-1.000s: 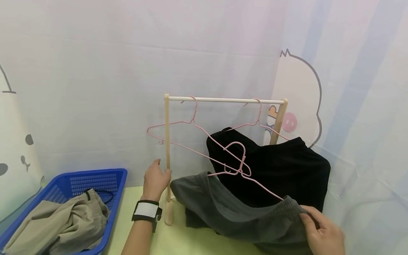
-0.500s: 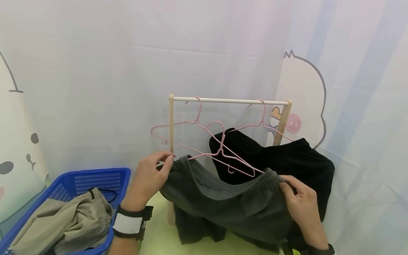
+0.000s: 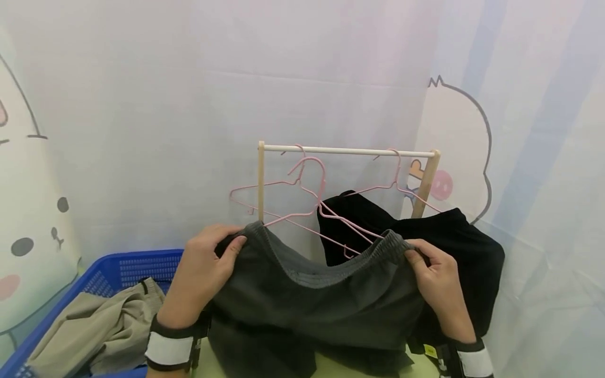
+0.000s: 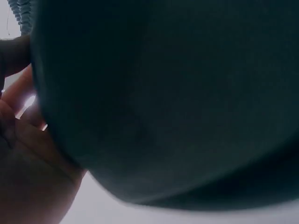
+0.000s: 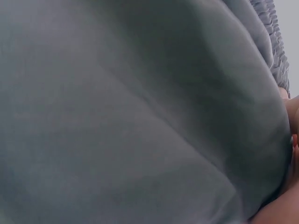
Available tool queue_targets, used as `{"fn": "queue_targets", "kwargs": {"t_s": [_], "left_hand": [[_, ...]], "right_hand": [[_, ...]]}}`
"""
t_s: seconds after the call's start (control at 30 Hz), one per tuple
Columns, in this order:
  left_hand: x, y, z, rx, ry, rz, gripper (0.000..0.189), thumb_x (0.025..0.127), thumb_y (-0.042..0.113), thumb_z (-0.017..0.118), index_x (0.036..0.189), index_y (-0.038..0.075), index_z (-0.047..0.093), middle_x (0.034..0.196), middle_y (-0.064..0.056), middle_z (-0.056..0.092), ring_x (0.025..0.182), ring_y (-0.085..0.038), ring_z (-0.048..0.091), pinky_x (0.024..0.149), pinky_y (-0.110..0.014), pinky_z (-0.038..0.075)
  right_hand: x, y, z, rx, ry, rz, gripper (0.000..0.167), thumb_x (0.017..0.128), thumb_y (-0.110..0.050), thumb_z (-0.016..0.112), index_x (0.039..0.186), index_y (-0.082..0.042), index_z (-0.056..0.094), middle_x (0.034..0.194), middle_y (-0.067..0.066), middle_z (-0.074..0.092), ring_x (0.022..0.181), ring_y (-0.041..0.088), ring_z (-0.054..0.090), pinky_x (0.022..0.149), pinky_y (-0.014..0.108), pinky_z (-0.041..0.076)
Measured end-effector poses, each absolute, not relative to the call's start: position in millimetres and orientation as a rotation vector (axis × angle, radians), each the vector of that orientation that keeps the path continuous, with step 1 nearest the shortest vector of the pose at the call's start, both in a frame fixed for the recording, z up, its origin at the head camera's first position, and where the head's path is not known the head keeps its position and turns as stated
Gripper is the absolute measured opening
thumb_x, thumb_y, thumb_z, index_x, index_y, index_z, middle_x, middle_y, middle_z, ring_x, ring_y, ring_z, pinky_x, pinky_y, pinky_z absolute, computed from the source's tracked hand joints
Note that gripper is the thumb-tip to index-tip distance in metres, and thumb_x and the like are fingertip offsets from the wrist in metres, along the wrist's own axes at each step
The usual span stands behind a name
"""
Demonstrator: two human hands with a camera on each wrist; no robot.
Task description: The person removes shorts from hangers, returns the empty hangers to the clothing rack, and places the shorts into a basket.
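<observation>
Dark grey elastic-waist shorts [image 3: 321,315] hang stretched between both hands, with a pink hanger [image 3: 323,184] inside the waistband. The left hand [image 3: 203,270] pinches the left end of the waistband between thumb and fingers. At the other end, the right hand [image 3: 437,281] pinches the waistband the same way. The hanger's hook stands free in front of the rack, below its rail. In the left wrist view the shorts [image 4: 163,102] fill most of the picture, beside part of the hand. Grey cloth of the shorts [image 5: 140,121] covers the right wrist view.
A small clothes rack [image 3: 350,151] with a white rail stands behind the shorts. On it hang a bare pink hanger [image 3: 264,184] and another hanger with black shorts [image 3: 472,252]. To the left, a blue basket [image 3: 142,257] holds beige shorts [image 3: 104,331].
The left hand has come from beside the rack's post to grip the left end of the waistband. The grey shorts and their hanger have risen and shifted left, along with the right hand.
</observation>
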State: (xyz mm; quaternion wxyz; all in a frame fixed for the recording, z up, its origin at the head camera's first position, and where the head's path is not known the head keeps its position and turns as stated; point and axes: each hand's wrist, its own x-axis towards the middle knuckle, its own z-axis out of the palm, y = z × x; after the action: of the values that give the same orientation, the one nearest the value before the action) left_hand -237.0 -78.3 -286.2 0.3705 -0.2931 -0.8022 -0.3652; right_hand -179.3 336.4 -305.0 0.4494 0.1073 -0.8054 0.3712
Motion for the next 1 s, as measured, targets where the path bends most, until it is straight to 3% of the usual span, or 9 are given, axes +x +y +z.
{"fn": "queue_targets", "kwargs": {"t_s": [0.37,0.57,0.73,0.93,1.0], "left_hand": [[-207.7,-113.2,-284.9,-0.598,-1.993,-0.832,0.016,0.094,0.01,0.077,0.11,0.009,0.078,0.106,-0.006,0.076,0.091,-0.023,0.074,0.074,-0.046,0.06],[-201.8,-129.6,-292.5,-0.535,-2.006,-0.81,0.011,0.093,0.008,0.077,0.104,0.009,0.077,0.1,-0.006,0.077,0.08,-0.021,0.073,0.065,-0.043,0.059],[-201.6,-134.5,-299.0,-0.52,-2.019,-0.811,0.009,0.093,0.008,0.078,0.102,0.009,0.077,0.097,-0.006,0.077,0.079,-0.021,0.073,0.065,-0.039,0.059],[-203.0,-138.3,-299.3,-0.521,-2.005,-0.825,0.011,0.091,0.007,0.079,0.102,0.008,0.078,0.098,-0.007,0.078,0.082,-0.024,0.074,0.073,-0.01,0.049],[-202.4,-139.4,-298.8,-0.517,-2.016,-0.825,0.011,0.092,0.007,0.079,0.103,0.008,0.078,0.099,-0.007,0.078,0.083,-0.024,0.074,0.072,-0.013,0.051]], "right_hand": [[-208.8,308.1,-311.0,0.518,-1.97,0.989,0.016,0.096,0.005,0.068,0.104,-0.007,0.076,0.098,-0.016,0.069,0.085,0.001,0.061,0.076,0.014,0.046],[-220.8,290.1,-319.5,0.583,-1.962,0.953,0.025,0.093,0.007,0.07,0.11,-0.01,0.077,0.104,-0.001,0.073,0.094,-0.002,0.063,0.083,0.011,0.047],[-222.9,285.0,-324.9,0.591,-1.954,0.859,0.03,0.089,0.01,0.073,0.112,-0.009,0.077,0.107,0.008,0.075,0.104,-0.006,0.063,0.091,0.009,0.045],[-224.3,282.9,-324.1,0.54,-1.967,0.798,0.03,0.091,0.005,0.073,0.116,-0.011,0.078,0.108,0.006,0.075,0.098,-0.003,0.062,0.083,0.012,0.045],[-223.6,281.2,-323.3,0.523,-1.969,0.786,0.029,0.091,0.005,0.074,0.115,-0.012,0.076,0.106,0.005,0.076,0.091,-0.002,0.062,0.077,0.014,0.044]]}}
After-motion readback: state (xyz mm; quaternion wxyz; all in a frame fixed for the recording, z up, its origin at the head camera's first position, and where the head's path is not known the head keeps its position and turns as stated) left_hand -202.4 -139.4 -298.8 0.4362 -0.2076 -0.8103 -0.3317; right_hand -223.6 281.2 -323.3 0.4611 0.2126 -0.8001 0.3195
